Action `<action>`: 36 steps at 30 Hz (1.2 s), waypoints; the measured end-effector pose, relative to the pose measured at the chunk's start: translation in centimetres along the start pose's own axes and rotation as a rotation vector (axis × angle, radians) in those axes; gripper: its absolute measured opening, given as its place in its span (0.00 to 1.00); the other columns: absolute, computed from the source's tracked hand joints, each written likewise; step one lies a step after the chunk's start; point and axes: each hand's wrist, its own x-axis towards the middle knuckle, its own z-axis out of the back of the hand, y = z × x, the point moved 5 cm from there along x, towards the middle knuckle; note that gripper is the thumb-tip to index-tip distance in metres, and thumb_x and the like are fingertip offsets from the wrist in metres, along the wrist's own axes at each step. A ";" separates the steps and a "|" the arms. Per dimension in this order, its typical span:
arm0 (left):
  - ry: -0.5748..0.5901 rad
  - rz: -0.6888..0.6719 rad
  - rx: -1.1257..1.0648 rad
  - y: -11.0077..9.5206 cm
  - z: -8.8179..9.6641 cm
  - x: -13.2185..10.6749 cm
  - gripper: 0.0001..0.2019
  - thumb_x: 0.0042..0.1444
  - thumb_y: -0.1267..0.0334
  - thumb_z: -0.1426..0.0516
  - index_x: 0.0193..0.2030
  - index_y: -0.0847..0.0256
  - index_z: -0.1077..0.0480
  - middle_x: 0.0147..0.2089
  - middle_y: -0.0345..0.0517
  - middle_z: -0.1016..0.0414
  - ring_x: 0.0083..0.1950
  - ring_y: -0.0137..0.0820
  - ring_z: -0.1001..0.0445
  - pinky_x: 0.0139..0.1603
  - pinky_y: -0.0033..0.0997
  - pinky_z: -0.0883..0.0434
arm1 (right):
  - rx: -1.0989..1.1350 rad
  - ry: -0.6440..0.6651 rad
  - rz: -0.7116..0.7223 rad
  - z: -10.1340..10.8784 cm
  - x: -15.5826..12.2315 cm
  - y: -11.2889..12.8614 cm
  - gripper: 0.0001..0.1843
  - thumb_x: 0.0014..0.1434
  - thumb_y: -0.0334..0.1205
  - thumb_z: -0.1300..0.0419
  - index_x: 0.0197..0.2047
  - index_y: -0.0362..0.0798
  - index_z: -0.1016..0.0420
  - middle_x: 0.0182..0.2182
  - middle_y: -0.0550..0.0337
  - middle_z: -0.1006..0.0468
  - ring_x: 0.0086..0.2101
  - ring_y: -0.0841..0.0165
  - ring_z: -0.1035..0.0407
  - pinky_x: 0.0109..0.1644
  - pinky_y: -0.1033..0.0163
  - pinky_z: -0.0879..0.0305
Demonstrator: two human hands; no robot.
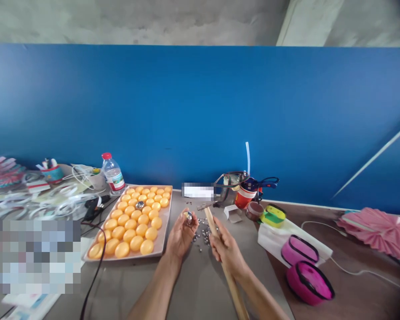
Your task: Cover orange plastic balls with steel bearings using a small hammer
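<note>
At lower center, your left hand (182,234) cradles a partly silver ball (188,218), your right hand (226,247) grips a wooden-handled hammer (212,221); steady the ball, keep taps light.

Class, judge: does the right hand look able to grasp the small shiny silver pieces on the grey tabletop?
Probably not: the silver pieces lie close by, but the right hand is wrapped around a pale wooden handle.
</note>
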 end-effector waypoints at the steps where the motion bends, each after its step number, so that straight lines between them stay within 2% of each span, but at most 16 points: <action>1: -0.036 0.005 -0.005 0.0 0.2 0.0 0.06 0.54 0.72 0.45 0.39 0.64 0.30 0.36 0.49 0.25 0.40 0.32 0.25 0.44 0.32 0.28 | -0.015 -0.019 0.011 0.5 0.3 0.0 0.36 0.53 0.44 0.44 0.64 0.49 0.49 0.22 0.69 0.36 0.14 0.79 0.47 0.17 0.71 0.52; 4: -0.116 -0.011 0.036 -0.3 0.4 -0.1 0.06 0.54 0.70 0.44 0.39 0.64 0.30 0.33 0.49 0.26 0.33 0.29 0.26 0.34 0.28 0.27 | -0.059 -0.077 0.026 1.9 1.1 -0.4 0.35 0.53 0.43 0.45 0.64 0.49 0.49 0.21 0.70 0.37 0.14 0.79 0.47 0.17 0.71 0.52; 7: -0.115 -0.035 0.103 -0.7 0.1 -0.2 0.08 0.53 0.67 0.42 0.40 0.62 0.31 0.30 0.46 0.28 0.28 0.27 0.28 0.29 0.26 0.30 | -0.095 -0.125 0.028 2.9 1.6 -0.7 0.35 0.52 0.43 0.46 0.63 0.49 0.47 0.21 0.70 0.37 0.14 0.79 0.47 0.16 0.72 0.52; 10: -0.128 -0.086 0.189 -1.0 -0.4 -0.4 0.10 0.51 0.63 0.40 0.40 0.62 0.32 0.29 0.44 0.29 0.26 0.25 0.31 0.26 0.24 0.32 | -0.103 -0.157 0.004 3.5 1.8 -0.7 0.35 0.50 0.43 0.45 0.62 0.48 0.44 0.20 0.69 0.36 0.14 0.78 0.46 0.16 0.71 0.51; 14: -0.163 -0.227 0.353 -1.5 -0.6 -0.7 0.14 0.47 0.57 0.38 0.38 0.63 0.32 0.28 0.41 0.30 0.24 0.23 0.33 0.25 0.23 0.35 | -0.093 -0.175 -0.036 4.2 2.2 -1.1 0.37 0.48 0.42 0.44 0.62 0.44 0.43 0.19 0.69 0.36 0.14 0.77 0.44 0.17 0.70 0.49; 20: -0.292 -0.374 0.610 -2.0 0.3 -0.6 0.17 0.46 0.51 0.40 0.35 0.63 0.33 0.29 0.39 0.31 0.24 0.22 0.34 0.28 0.25 0.35 | -0.226 -0.194 0.009 5.6 2.9 -2.7 0.35 0.51 0.40 0.47 0.62 0.44 0.44 0.19 0.68 0.34 0.14 0.74 0.42 0.18 0.68 0.45; 22: -0.342 -0.419 0.685 -2.3 0.6 -0.6 0.17 0.46 0.51 0.41 0.36 0.62 0.32 0.30 0.38 0.32 0.25 0.23 0.34 0.28 0.25 0.35 | -0.355 -0.219 0.042 6.1 3.1 -2.8 0.33 0.50 0.39 0.47 0.60 0.44 0.40 0.21 0.65 0.29 0.18 0.71 0.37 0.23 0.65 0.39; 24: -0.375 -0.462 0.747 -2.5 0.6 -0.7 0.16 0.45 0.52 0.41 0.36 0.62 0.32 0.31 0.39 0.32 0.26 0.23 0.33 0.29 0.26 0.34 | -0.499 -0.244 0.092 6.4 3.1 -2.7 0.30 0.49 0.38 0.47 0.57 0.45 0.36 0.29 0.58 0.23 0.28 0.66 0.30 0.34 0.61 0.34; 27: -0.390 -0.497 0.822 -2.7 0.4 -0.9 0.15 0.46 0.53 0.42 0.36 0.62 0.32 0.32 0.39 0.33 0.28 0.25 0.33 0.31 0.26 0.34 | -0.638 -0.251 0.130 6.3 3.1 -2.4 0.29 0.49 0.38 0.47 0.56 0.44 0.34 0.42 0.53 0.23 0.41 0.62 0.29 0.47 0.59 0.36; 32: -0.412 -0.517 0.921 -2.7 0.1 -1.1 0.13 0.48 0.55 0.43 0.36 0.62 0.32 0.31 0.39 0.32 0.28 0.26 0.31 0.32 0.27 0.36 | -0.767 -0.208 0.140 6.0 2.9 -2.3 0.26 0.52 0.36 0.48 0.56 0.48 0.34 0.47 0.54 0.24 0.44 0.62 0.29 0.49 0.60 0.37; 36: -0.406 -0.493 0.822 -2.6 0.7 -0.7 0.14 0.47 0.54 0.42 0.34 0.62 0.33 0.29 0.38 0.32 0.30 0.27 0.29 0.35 0.29 0.34 | -0.851 -0.197 0.133 6.1 2.8 -2.4 0.25 0.52 0.34 0.48 0.54 0.49 0.32 0.47 0.54 0.24 0.44 0.62 0.29 0.50 0.61 0.37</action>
